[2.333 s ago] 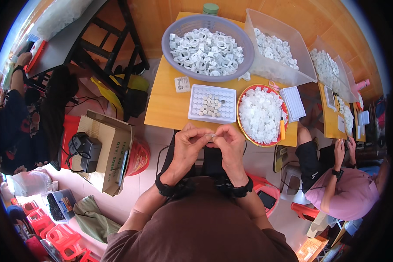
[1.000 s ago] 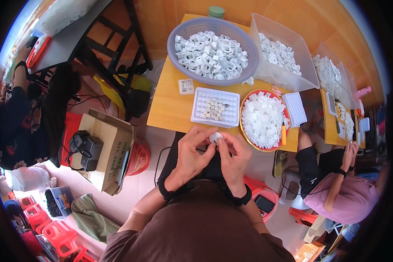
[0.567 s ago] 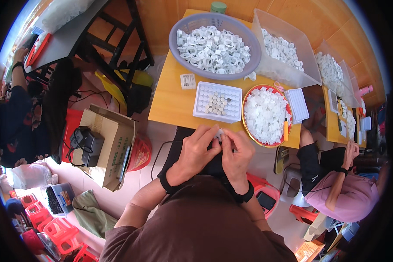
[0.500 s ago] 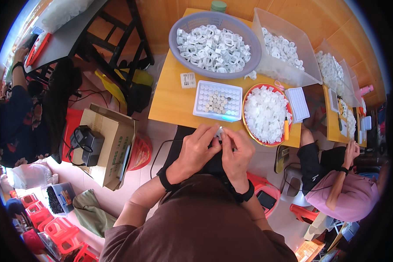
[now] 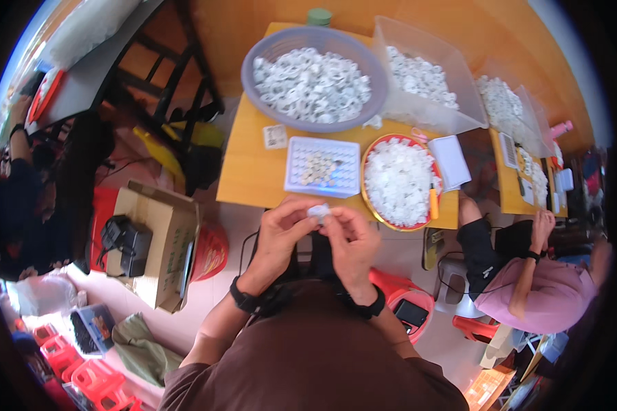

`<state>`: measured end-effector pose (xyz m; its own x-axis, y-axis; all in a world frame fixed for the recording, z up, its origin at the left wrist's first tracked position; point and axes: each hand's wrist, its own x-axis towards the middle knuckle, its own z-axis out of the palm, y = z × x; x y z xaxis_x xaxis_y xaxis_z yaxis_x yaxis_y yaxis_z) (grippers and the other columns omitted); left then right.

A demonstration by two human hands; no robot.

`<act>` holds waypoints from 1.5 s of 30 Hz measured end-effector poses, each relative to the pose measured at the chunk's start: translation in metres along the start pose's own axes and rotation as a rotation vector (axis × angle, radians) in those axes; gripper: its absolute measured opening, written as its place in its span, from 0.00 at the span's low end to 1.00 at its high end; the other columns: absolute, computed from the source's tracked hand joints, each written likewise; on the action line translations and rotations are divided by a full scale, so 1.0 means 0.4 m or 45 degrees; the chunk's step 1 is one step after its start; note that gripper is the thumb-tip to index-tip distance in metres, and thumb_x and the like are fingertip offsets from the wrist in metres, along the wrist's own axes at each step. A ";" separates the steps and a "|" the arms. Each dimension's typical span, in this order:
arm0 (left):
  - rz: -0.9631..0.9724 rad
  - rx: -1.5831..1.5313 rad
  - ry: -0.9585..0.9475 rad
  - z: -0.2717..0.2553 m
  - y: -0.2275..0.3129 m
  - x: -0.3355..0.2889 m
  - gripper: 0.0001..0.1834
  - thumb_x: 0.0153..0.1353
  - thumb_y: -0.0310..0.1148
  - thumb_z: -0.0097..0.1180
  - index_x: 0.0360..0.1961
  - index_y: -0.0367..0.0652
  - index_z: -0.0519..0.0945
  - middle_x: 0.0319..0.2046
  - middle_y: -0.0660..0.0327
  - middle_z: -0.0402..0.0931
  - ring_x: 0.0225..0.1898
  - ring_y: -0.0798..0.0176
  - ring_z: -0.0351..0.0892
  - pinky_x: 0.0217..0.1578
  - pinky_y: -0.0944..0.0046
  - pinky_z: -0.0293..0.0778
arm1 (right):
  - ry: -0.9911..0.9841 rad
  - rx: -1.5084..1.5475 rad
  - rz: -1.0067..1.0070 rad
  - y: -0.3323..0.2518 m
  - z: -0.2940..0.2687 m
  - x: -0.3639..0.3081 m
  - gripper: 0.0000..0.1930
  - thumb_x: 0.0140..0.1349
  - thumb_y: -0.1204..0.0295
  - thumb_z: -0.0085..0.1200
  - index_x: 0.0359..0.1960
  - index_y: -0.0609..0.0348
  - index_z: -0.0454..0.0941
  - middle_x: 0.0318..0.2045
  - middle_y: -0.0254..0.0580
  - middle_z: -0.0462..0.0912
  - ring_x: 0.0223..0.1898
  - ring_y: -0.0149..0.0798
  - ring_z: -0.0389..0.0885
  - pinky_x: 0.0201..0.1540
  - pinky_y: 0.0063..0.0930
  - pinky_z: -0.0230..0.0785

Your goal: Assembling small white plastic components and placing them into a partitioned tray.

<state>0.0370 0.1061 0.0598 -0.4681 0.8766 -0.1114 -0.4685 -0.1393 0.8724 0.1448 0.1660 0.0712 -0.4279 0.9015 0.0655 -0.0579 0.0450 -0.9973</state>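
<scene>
Between the fingertips of both my hands is a small white plastic part (image 5: pixel 318 212), held just off the table's front edge. My left hand (image 5: pixel 281 231) pinches it from one side and my right hand (image 5: pixel 352 248) from the other. The part's finer shape is blurred. Just beyond my fingers lies a white tray (image 5: pixel 351 159) of round pockets, with several small round discs (image 5: pixel 317 168) on it. To its right, a round red dish with a yellow rim (image 5: pixel 371 200) is heaped with small translucent white pieces (image 5: pixel 399 179).
A grey-purple basket (image 5: pixel 253 89) and a clear bin (image 5: pixel 466 113), both full of white plastic parts, stand behind on the wooden table (image 5: pixel 243 168). An orange-handled tool (image 5: pixel 434 203) rests on the dish. Left is a cardboard box (image 5: pixel 161 260); people sit at either side.
The view has shifted, so the table sits a little further left. My hands have turned the white part, which now shows more between my fingertips.
</scene>
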 end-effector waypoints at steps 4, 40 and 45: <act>-0.141 -0.290 0.007 0.000 0.026 -0.005 0.13 0.54 0.19 0.51 0.42 0.33 0.76 0.38 0.58 0.75 0.39 0.67 0.75 0.40 0.69 0.72 | -0.009 -0.002 -0.059 0.028 0.013 0.007 0.06 0.55 0.79 0.54 0.34 0.67 0.75 0.26 0.41 0.80 0.27 0.28 0.80 0.29 0.19 0.72; -0.250 -0.303 -0.100 -0.098 0.012 -0.011 0.11 0.60 0.27 0.50 0.43 0.36 0.76 0.31 0.63 0.76 0.32 0.70 0.76 0.39 0.69 0.74 | -0.224 -1.157 -0.804 -0.034 -0.135 0.608 0.12 0.45 0.82 0.50 0.34 0.59 0.78 0.34 0.50 0.79 0.36 0.51 0.77 0.42 0.37 0.69; -0.266 -0.291 -0.093 -0.106 0.006 -0.016 0.11 0.60 0.27 0.50 0.43 0.36 0.76 0.31 0.62 0.76 0.32 0.70 0.77 0.39 0.69 0.75 | -0.345 -1.626 -0.787 0.022 -0.052 0.691 0.14 0.45 0.83 0.47 0.34 0.58 0.77 0.38 0.51 0.77 0.41 0.54 0.74 0.45 0.40 0.67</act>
<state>0.0073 0.0808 0.0425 -0.2930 0.9267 -0.2352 -0.7091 -0.0456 0.7036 0.0448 0.4244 0.0796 -0.7960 0.4946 0.3490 0.4753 0.8677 -0.1457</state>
